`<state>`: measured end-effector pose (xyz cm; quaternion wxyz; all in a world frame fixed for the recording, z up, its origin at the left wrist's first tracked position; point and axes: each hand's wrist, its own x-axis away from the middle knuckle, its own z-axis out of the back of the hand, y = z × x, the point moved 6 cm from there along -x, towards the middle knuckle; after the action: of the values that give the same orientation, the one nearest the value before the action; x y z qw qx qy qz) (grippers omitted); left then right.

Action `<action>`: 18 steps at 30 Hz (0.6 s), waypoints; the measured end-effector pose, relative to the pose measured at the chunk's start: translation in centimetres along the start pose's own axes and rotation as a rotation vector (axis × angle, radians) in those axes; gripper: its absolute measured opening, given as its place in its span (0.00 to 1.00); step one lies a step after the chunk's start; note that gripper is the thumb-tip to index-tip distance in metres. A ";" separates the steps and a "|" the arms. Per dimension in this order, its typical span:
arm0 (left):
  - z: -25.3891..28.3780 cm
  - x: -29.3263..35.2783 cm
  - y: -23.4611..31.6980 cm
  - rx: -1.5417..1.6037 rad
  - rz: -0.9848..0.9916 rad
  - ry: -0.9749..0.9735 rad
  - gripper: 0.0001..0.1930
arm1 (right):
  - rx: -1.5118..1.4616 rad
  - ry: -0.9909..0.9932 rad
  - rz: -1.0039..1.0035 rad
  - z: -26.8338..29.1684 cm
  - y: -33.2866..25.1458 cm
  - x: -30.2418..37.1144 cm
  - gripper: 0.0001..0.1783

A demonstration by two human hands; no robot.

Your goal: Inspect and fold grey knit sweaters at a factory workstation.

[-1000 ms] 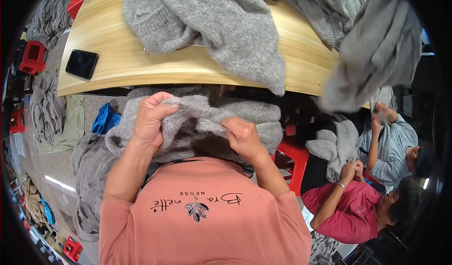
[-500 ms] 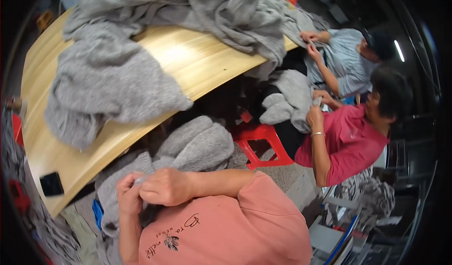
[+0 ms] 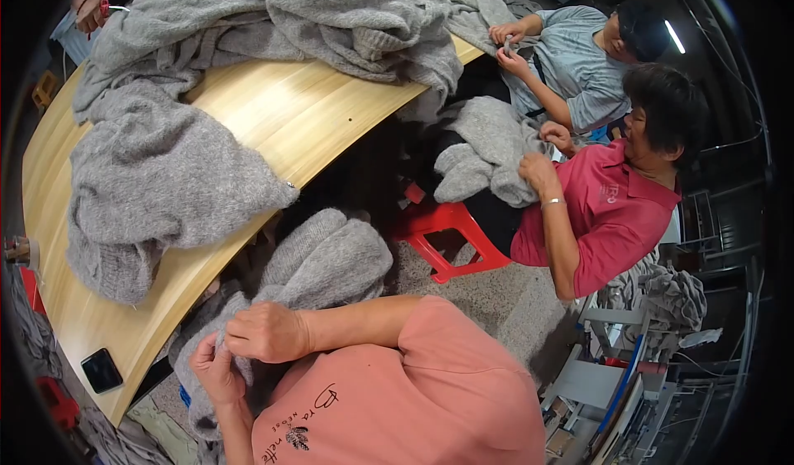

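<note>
A grey knitted garment (image 3: pixel 331 258) lies bunched across my lap, below the table edge. My left hand (image 3: pixel 218 372) pinches a small fold of its knit between thumb and fingers. Close against it, my right hand (image 3: pixel 269 331) is closed on the same fold, its knuckles up and its fingertips hidden. What sits right between the fingertips is too small to make out. On the table beside me a second grey knitted garment (image 3: pixel 157 184) is spread, partly hanging over the near edge.
More grey knitwear (image 3: pixel 331 19) is heaped along the far side of the wooden table (image 3: pixel 273 101). A black phone (image 3: pixel 101 371) lies near its corner. To the right, two seated co-workers handle grey knits, one on a red stool (image 3: pixel 451 242). Another person's hand (image 3: pixel 87 12) shows at far left.
The whole view has shifted, with table and co-workers now further left. Another person's hand has appeared at the far left. My hands stay together on the knit, the left one slightly more opened out.
</note>
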<state>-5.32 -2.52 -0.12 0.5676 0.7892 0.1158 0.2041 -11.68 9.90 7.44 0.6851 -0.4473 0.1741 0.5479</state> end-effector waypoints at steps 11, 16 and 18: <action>1.5 1.8 1.2 -0.450 -0.160 0.103 0.06 | -0.525 -0.283 -0.372 -3.3 3.0 0.9 0.09; -1.4 1.2 3.9 -0.737 -0.380 0.036 0.07 | -0.472 -0.383 -0.515 -3.6 4.0 1.7 0.11; -2.1 1.3 4.1 -0.764 -0.414 0.024 0.08 | -0.467 -0.392 -0.518 -3.3 4.1 1.8 0.10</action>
<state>-5.34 -1.61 4.60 0.8465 0.4801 0.1942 0.1235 -13.97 8.35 2.61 0.7007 -0.5071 -0.2078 0.4567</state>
